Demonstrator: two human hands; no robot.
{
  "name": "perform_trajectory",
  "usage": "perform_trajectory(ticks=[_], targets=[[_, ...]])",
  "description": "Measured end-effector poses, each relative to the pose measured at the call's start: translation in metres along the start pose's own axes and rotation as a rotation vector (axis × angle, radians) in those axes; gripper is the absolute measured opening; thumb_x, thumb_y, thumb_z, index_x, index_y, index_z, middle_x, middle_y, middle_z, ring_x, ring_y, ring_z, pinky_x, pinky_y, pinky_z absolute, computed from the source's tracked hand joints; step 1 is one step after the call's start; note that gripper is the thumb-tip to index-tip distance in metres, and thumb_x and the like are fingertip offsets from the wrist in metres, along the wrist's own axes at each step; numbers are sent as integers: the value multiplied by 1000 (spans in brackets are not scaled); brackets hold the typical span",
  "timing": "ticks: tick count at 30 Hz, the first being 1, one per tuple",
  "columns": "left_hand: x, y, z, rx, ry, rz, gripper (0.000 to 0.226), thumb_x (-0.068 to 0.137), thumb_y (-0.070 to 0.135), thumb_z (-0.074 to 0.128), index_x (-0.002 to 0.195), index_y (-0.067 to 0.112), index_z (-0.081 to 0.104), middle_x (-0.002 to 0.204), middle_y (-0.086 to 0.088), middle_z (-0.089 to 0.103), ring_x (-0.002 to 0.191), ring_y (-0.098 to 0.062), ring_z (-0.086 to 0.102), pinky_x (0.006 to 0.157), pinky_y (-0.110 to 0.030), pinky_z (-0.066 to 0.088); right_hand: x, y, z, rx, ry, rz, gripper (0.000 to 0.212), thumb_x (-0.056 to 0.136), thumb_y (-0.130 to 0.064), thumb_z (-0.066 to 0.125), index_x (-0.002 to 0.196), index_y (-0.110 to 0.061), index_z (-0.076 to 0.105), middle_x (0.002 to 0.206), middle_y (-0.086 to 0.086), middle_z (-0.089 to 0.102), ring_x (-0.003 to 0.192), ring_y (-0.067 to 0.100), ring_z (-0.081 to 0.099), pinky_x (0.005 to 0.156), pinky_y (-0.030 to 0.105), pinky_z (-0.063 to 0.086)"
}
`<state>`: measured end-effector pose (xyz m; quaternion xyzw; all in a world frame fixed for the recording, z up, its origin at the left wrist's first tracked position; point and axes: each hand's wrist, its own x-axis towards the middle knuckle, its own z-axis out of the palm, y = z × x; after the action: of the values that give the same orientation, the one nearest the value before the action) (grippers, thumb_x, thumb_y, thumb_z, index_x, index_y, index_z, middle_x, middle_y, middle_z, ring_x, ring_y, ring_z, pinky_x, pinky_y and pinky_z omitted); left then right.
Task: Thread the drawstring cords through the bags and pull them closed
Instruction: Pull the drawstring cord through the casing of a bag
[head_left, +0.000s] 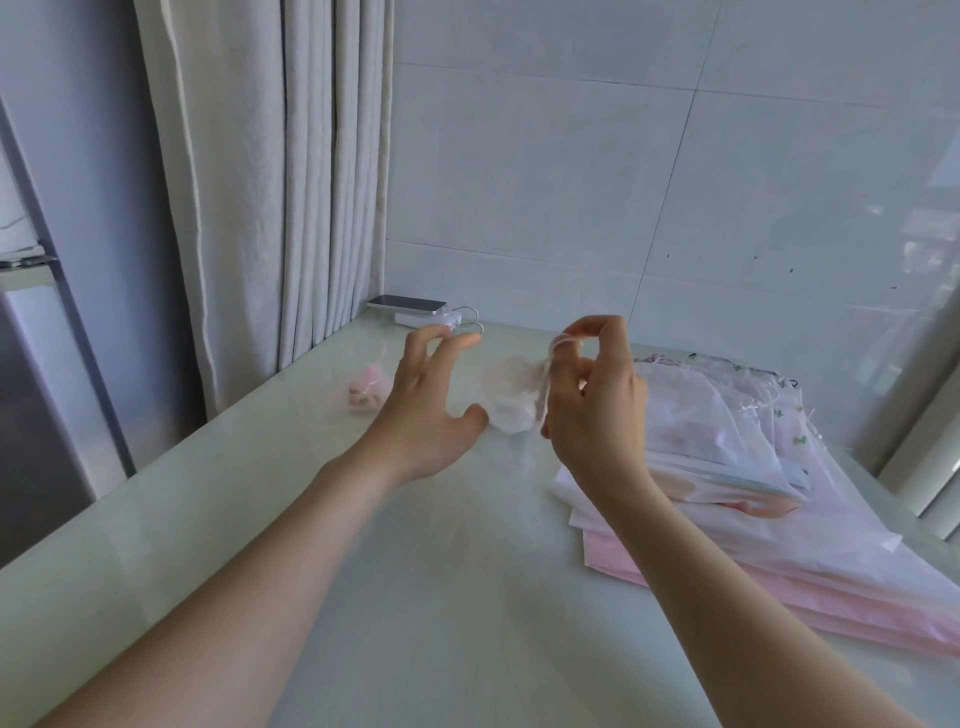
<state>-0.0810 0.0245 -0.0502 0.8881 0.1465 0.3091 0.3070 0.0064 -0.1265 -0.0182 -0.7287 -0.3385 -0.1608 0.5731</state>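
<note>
Two hands: I see both stretched out over the pale counter (363, 597), with bare forearms coming in from 6 o'clock.
Left hand (423, 410): it is palm down, its fingers (452, 345) spread and loosely bent, holding nothing. It sits at 9 o'clock of the small bag, thumb tip close to the bag's edge. I cannot tell whether they touch.
Right hand (597, 410): it is raised at 3 o'clock of the small bag. Thumb and forefinger meet at the top and pinch the cord, and the other fingers are curled below.
Cord (546, 387): it is thin and white, looped at the pinch and running down along the right hand to the bag's gathered mouth.
Small bag (511, 402): it is sheer white and bunched, between the two hands. I cannot tell whether it rests on the counter or hangs from the cord.
Pink pouch (369, 387): it lies on the counter at 9 o'clock of the left hand, drawn shut, with something small inside.
Stack of bags (737, 467): these are flat sheer white and pink bags piled on the counter at 3 to 4 o'clock of the right hand, with loose cord ends at the far edge.
Phone (408, 302): it lies at 12 o'clock of the left hand on a white box (423, 318) with white cables, at the back of the counter.
Curtain (285, 182): it hangs in pale folds at 10 o'clock, beside the tiled wall (623, 182).
</note>
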Motion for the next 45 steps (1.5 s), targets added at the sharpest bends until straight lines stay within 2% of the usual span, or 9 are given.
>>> perform_trajectory(ticks=[5, 9, 13, 18, 21, 30, 34, 38, 45], targets=[[6, 3, -3, -144, -4, 31, 13, 104, 30, 57, 108, 24, 67, 112, 13, 68, 108, -17, 63, 94, -38, 50, 0, -25, -11, 340, 61, 119, 23, 97, -11, 46, 117, -22, 51, 79, 7, 70, 46, 25, 62, 53, 35, 49], [8, 9, -9, -315, 75, -7, 31, 110, 38, 47, 97, 12, 58, 79, 6, 62, 73, -16, 58, 69, -31, 45, -4, -21, -9, 241, 52, 121, 46, 94, -11, 51, 134, -32, 46, 126, -8, 61, 61, 20, 71, 65, 38, 57], [14, 1, -14, -366, 166, -101, 30, 112, 35, 36, 114, 13, 57, 103, -5, 68, 97, -23, 64, 89, -41, 51, -8, 0, 7, 129, -159, 304, 52, 95, -22, 54, 144, -32, 41, 116, -4, 63, 66, 25, 74, 58, 34, 51], [16, -17, -24, -298, 373, -244, 29, 107, 29, 45, 84, 13, 52, 75, 3, 57, 73, -18, 54, 65, -35, 39, -14, 14, 31, 193, -424, 429, 47, 94, -14, 60, 136, -26, 42, 88, 3, 77, 60, 19, 71, 55, 32, 49], [13, -21, -28, -201, 484, -389, 13, 102, 25, 45, 100, 14, 51, 92, -1, 60, 88, -29, 54, 72, -38, 38, -14, 15, 46, 230, -421, 399, 38, 94, -9, 62, 126, -23, 48, 82, 8, 76, 62, 16, 68, 53, 27, 52], [14, -51, -29, 71, 760, -256, 23, 90, -4, 51, 111, 5, 51, 126, -19, 49, 113, -43, 53, 93, -50, 47, -20, 31, 75, 207, -679, 308, 34, 99, -8, 63, 129, -25, 66, 125, -2, 71, 109, 8, 72, 99, 30, 58], [12, -50, -25, 287, 507, -323, 16, 91, 21, 60, 105, 17, 66, 125, -9, 54, 123, -37, 45, 96, -43, 39, -21, 31, 74, 165, -706, 277, 39, 100, 0, 53, 131, -17, 68, 125, -11, 71, 116, -5, 67, 92, 12, 52], [8, -39, -20, 493, 111, -422, 47, 85, 53, 63, 123, 26, 61, 133, -8, 49, 127, -38, 40, 100, -45, 37, -23, 33, 78, 57, -652, 233, 47, 91, -1, 48, 122, -21, 77, 113, -11, 78, 111, -1, 69, 102, 30, 55], [7, -47, -19, 587, -21, -406, 55, 89, 27, 66, 141, 25, 50, 144, -3, 47, 139, -31, 38, 109, -50, 28, -18, 35, 69, -25, -382, 234, 41, 87, 1, 48, 101, -18, 82, 87, -8, 76, 89, 12, 71, 76, 22, 53]])
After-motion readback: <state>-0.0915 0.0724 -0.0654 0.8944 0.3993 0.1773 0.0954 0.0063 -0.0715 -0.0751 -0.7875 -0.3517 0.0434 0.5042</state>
